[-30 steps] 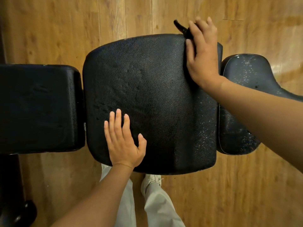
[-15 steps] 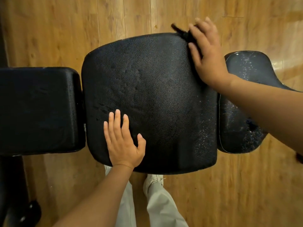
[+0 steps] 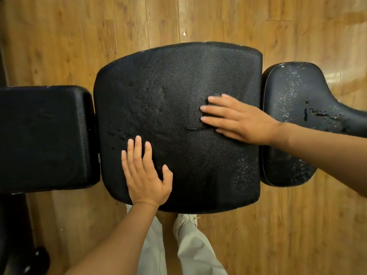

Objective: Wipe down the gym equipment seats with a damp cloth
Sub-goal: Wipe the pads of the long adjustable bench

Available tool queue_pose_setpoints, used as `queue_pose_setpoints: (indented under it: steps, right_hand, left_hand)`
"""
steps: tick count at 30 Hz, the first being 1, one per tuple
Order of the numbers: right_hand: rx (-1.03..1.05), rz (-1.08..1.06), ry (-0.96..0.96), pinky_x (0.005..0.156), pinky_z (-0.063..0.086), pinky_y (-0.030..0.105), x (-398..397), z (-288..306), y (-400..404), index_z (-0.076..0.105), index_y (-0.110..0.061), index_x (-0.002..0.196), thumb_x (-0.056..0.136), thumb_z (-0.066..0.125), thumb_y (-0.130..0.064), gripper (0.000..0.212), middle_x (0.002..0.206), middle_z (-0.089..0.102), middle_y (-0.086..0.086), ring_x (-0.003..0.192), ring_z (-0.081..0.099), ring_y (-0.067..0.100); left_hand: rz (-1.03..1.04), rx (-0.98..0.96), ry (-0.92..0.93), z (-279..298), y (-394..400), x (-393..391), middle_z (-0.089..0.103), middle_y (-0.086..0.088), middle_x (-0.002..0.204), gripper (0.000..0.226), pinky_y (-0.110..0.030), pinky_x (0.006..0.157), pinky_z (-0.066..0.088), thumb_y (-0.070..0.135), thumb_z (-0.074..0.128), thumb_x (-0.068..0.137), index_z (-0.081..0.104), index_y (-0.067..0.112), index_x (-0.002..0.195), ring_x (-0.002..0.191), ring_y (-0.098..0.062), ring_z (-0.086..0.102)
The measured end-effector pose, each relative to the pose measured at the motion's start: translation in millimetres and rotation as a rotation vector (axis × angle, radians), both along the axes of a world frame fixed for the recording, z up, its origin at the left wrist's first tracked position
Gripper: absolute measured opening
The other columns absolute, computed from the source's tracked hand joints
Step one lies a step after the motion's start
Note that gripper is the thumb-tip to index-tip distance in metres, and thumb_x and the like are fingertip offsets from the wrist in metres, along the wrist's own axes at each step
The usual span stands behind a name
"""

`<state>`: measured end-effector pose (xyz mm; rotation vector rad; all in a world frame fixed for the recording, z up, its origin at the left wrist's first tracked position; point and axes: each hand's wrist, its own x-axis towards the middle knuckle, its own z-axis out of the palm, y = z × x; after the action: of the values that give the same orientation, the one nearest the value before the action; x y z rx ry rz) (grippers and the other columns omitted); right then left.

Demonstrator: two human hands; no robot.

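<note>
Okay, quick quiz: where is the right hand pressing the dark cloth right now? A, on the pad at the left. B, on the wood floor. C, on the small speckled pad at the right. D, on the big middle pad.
D: the right hand lies flat over the cloth on the middle pad, while the left hand rests near that pad's front edge.

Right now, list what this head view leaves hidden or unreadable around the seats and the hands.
- Cloth: black on the black middle seat pad, mostly under the right hand; its extent is unclear.
- Left pad: cut off by the frame's left edge.
- Right pad: partly covered by the right forearm, running off the right edge.
- Bench frame: hidden beneath the pads.
- Pad under the left hand: covered.
</note>
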<state>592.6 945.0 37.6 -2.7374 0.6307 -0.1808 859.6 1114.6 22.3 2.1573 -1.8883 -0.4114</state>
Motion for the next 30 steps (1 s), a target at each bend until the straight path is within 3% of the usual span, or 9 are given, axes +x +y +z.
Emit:
queue_pose_setpoints:
  steps: [5, 9, 15, 20, 25, 30]
  right_hand:
    - [-0.014, -0.516, -0.073, 0.121, 0.020, 0.056, -3.7, -2.4, -32.0, 0.047, -0.001, 0.145, 0.108, 0.046, -0.020, 0.041, 0.152, 0.040, 0.021, 0.145, 0.028, 0.043]
    - [0.059, -0.694, -0.127, 0.121, 0.018, 0.058, 11.7, -0.6, -12.2, 0.046, -0.001, 0.146, 0.107, 0.047, -0.020, 0.043, 0.154, 0.038, 0.018, 0.147, 0.025, 0.043]
    - [0.142, -0.141, -0.031, 0.122, 0.019, 0.053, -5.8, 7.4, 66.4, 0.050, -0.009, 0.144, 0.105, 0.046, -0.022, 0.042, 0.152, 0.045, 0.011, 0.147, 0.028, 0.037]
    - [0.070, 0.025, 0.019, 0.121, 0.024, 0.048, -16.9, 5.3, 68.5, 0.044, -0.014, 0.145, 0.108, 0.042, -0.025, 0.039, 0.152, 0.045, 0.009, 0.145, 0.032, 0.032]
    - [0.070, -0.362, -0.028, 0.122, 0.020, 0.053, -13.6, 1.1, 29.4, 0.049, -0.004, 0.144, 0.107, 0.046, -0.020, 0.040, 0.151, 0.043, 0.017, 0.145, 0.030, 0.039]
    - [0.140, -0.726, -0.133, 0.124, 0.012, 0.048, 15.7, 4.4, 58.2, 0.049, 0.000, 0.143, 0.105, 0.049, -0.014, 0.041, 0.151, 0.042, 0.018, 0.146, 0.026, 0.041]
  left_hand:
    - [0.003, 0.004, -0.002, -0.4, -0.3, -0.1, 0.031, -0.026, 0.156, 0.064, -0.059, 0.121, 0.016, 0.031, 0.045, 0.088, 0.040, -0.006, 0.141, 0.148, -0.042, 0.023]
    - [0.002, -0.012, 0.000, -1.9, -0.2, 0.0, 0.031, -0.026, 0.156, 0.064, -0.057, 0.122, 0.014, 0.031, 0.044, 0.089, 0.038, -0.005, 0.141, 0.148, -0.042, 0.022]
    - [-0.005, -0.029, -0.009, -1.4, 0.2, 0.6, 0.033, -0.027, 0.154, 0.064, -0.058, 0.122, 0.015, 0.029, 0.045, 0.088, 0.039, -0.007, 0.140, 0.148, -0.044, 0.024]
    - [-0.004, -0.016, -0.012, -1.4, 0.8, 0.6, 0.032, -0.027, 0.155, 0.063, -0.058, 0.122, 0.013, 0.030, 0.044, 0.089, 0.040, -0.007, 0.140, 0.148, -0.043, 0.022]
    - [-0.006, -0.029, -0.020, -3.5, 0.4, 0.8, 0.033, -0.028, 0.154, 0.064, -0.057, 0.122, 0.013, 0.030, 0.044, 0.089, 0.039, -0.006, 0.141, 0.148, -0.043, 0.022]
    - [-0.004, -0.037, -0.018, -3.9, 0.9, 0.7, 0.033, -0.028, 0.154, 0.064, -0.058, 0.122, 0.013, 0.030, 0.044, 0.089, 0.041, -0.008, 0.140, 0.148, -0.044, 0.023]
